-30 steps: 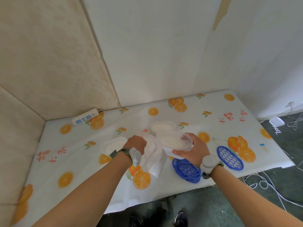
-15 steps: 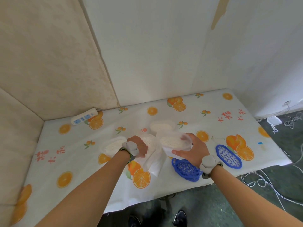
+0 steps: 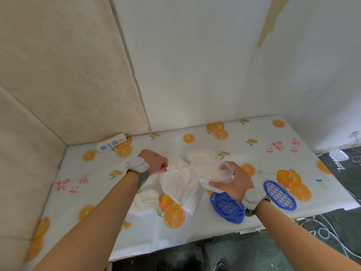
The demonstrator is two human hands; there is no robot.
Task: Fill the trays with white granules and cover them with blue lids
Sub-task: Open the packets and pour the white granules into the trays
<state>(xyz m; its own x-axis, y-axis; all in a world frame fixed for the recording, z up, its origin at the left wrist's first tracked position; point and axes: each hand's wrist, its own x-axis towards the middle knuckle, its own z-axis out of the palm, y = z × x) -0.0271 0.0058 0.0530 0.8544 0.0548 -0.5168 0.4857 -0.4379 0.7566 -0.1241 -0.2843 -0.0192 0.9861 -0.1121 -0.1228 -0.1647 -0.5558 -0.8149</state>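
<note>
My right hand [image 3: 232, 182] grips a clear tray [image 3: 213, 173] full of white granules, held above the table. My left hand [image 3: 155, 161] pinches the upper edge of a white bag of granules [image 3: 177, 178] that lies tilted on the table, its mouth toward the tray. A filled tray [image 3: 145, 200] sits at the near left beside my left forearm. Another filled tray [image 3: 197, 154] stands behind the bag. One blue lattice lid [image 3: 227, 207] lies under my right wrist, a second blue lid [image 3: 279, 194] to its right.
The table [image 3: 214, 231] wears an orange-print cloth and sits in a corner between walls. A white power strip [image 3: 111, 142] lies at the back left. Cables and a white adapter [image 3: 339, 155] lie on the floor at the right. My shoes show below the front edge.
My left hand has turned and lifted the bag's edge, raising the bag so its granules show. The right hand has kept the filled tray nearly still.
</note>
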